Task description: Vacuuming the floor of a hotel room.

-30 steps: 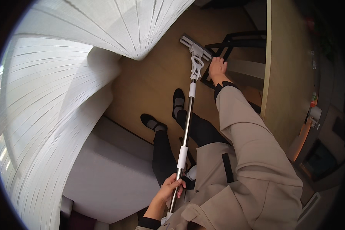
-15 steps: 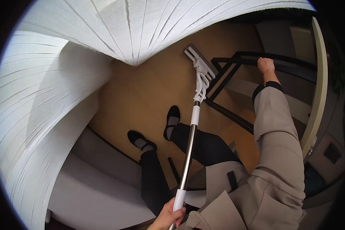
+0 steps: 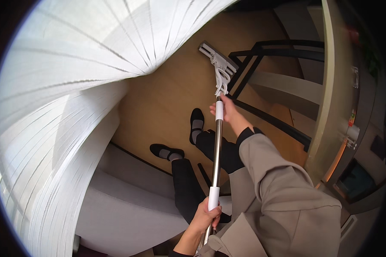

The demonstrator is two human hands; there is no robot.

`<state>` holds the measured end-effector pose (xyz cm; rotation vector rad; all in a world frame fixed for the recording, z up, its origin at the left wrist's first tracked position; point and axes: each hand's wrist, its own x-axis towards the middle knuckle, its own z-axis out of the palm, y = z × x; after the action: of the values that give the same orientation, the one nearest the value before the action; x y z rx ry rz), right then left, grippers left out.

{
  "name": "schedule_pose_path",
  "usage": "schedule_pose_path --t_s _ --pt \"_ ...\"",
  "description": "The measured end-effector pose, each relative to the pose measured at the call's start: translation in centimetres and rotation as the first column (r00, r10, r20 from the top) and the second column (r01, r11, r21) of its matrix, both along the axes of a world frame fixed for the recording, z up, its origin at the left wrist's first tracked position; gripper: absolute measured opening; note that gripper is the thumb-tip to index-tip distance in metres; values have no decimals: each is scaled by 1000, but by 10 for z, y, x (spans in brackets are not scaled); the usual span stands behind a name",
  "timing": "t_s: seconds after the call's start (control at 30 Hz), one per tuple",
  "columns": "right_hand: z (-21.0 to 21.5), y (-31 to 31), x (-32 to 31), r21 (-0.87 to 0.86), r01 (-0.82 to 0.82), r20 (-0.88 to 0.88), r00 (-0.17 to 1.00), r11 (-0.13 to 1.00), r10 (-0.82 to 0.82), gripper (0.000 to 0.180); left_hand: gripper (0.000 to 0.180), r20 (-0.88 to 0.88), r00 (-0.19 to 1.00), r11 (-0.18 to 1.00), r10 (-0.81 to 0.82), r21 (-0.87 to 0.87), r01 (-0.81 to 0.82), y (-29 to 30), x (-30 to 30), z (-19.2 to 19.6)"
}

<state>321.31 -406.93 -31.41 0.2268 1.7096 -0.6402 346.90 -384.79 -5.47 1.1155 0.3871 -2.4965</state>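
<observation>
1 mop [image 3: 218, 150] extends forward from the body, long axis pointing away. Left hand [image 3: 205, 217] grips it low; right hand [image 3: 230, 111], nearer the mop head [image 3: 221, 62], meets the upper sleeve [image 3: 219, 112], closure indeterminable.

A home, it seems, from the sheer white curtain [image 3: 51, 124], grey upholstered seat [image 3: 120, 205] and tan floor [image 3: 163, 98].

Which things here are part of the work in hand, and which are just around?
In hand:
- mop
- left hand, closed round its pole
- right hand, at its upper white sleeve; grip unclear

Just around:
- curtain
- sofa
- black frame
- table
</observation>
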Motion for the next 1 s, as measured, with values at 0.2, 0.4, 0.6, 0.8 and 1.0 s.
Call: schedule_pose_path --t_s 0.2,0.4,0.6,0.8,1.0 --pt "10 50 26 -78 -162 -136 979 984 151 16 15 -89 996 998 -7 62 13 2 -10 -24" --pt "-2 37 28 39 -287 -206 935 957 288 13 13 94 981 986 -168 4 168 -2 -21 -21" --pt "45 21 38 50 -183 -116 975 982 188 13 13 228 913 940 -339 39 339 -46 -17 51" --pt "33 25 39 -11 -145 -107 984 989 143 14 14 204 884 907 -421 92 411 -40 -14 27" --pt "5 41 52 53 -215 -161 962 975 221 8 11 239 910 936 -338 -10 351 -14 -1 2"
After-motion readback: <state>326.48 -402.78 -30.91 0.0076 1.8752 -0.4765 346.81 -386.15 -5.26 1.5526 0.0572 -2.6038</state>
